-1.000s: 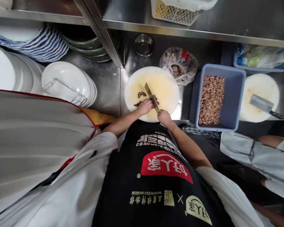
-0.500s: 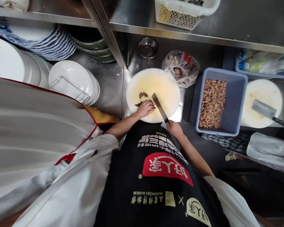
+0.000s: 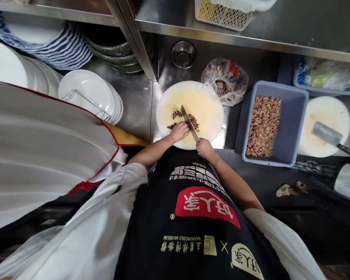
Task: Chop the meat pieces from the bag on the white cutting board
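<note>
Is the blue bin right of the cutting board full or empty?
Partly full: the blue bin holds chopped brown pieces across its left part.

Left arm: you are reaching forward with the forearm bare, elbow bent, sleeve bunched near the elbow.
Left hand (image 3: 179, 131): you are curling the fingers under, knuckles facing forward, palm down, pressing onto what lies under it.
Right arm: you are angling the bare forearm forward and inward, so the wrist is ending just right of the left hand.
Right hand (image 3: 204, 147): you are wrapping it closed in a fist around a handle, sitting nearer your body than the left hand.
Spacing: you are keeping both hands close together, not touching.
</note>
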A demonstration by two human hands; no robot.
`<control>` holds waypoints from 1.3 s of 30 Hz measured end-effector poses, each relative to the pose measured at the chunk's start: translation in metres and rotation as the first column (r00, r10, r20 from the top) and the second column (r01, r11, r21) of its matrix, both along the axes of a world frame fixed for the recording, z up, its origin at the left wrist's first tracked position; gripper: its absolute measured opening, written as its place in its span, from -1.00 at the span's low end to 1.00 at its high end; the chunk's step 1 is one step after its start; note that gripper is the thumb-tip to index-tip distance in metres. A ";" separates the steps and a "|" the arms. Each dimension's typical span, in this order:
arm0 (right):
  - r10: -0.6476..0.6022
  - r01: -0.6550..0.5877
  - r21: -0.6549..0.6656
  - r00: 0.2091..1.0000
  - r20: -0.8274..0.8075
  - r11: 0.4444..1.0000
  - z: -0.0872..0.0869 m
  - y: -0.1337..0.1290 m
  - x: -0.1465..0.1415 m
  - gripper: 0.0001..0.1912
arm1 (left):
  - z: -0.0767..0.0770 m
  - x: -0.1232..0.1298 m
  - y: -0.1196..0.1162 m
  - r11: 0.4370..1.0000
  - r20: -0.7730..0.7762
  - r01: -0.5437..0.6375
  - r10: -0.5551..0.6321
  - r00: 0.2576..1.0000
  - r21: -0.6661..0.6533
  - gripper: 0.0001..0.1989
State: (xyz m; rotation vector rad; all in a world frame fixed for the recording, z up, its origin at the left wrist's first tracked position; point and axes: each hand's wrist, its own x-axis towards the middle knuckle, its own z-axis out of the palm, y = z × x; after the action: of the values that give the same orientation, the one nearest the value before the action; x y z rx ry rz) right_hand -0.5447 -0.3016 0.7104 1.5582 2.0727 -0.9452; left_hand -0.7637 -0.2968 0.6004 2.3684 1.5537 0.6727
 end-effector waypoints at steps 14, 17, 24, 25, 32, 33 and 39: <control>0.141 -0.145 0.049 0.987 0.073 0.988 0.033 -0.023 0.070 -0.64 | -0.002 -0.009 -0.007 0.985 0.073 -0.171 0.169 0.983 0.020 -0.77; 0.156 -0.158 0.016 0.984 0.086 0.987 0.032 -0.015 0.052 -0.66 | -0.008 -0.008 -0.003 0.987 0.035 -0.158 0.157 0.987 0.028 -0.77; 0.054 -0.054 0.002 0.998 0.033 0.999 0.003 -0.001 0.006 -0.62 | -0.012 -0.012 -0.003 0.988 0.011 -0.154 0.154 0.988 0.010 -0.80; 0.060 -0.060 0.007 0.998 0.028 0.998 0.000 -0.002 0.008 -0.62 | -0.011 -0.013 -0.006 0.987 0.019 -0.162 0.162 0.987 0.003 -0.80; 0.142 -0.142 -0.009 0.989 0.037 0.990 0.017 -0.026 0.071 -0.62 | -0.004 -0.019 -0.022 0.980 0.074 -0.198 0.197 0.978 0.010 -0.72; 0.145 -0.145 0.006 0.988 0.046 0.989 0.022 -0.028 0.074 -0.61 | -0.005 -0.020 -0.022 0.981 0.071 -0.195 0.194 0.978 0.017 -0.72; 0.145 -0.144 -0.010 0.987 0.074 0.989 0.041 -0.028 0.050 -0.64 | -0.007 -0.022 -0.010 0.985 0.047 -0.169 0.170 0.984 -0.025 -0.83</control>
State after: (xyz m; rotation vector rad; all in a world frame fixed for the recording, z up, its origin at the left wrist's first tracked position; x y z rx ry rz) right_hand -0.4952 -0.3292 0.7513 1.3970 2.0973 -0.8273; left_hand -0.7859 -0.3069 0.5930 2.2052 1.7458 0.7407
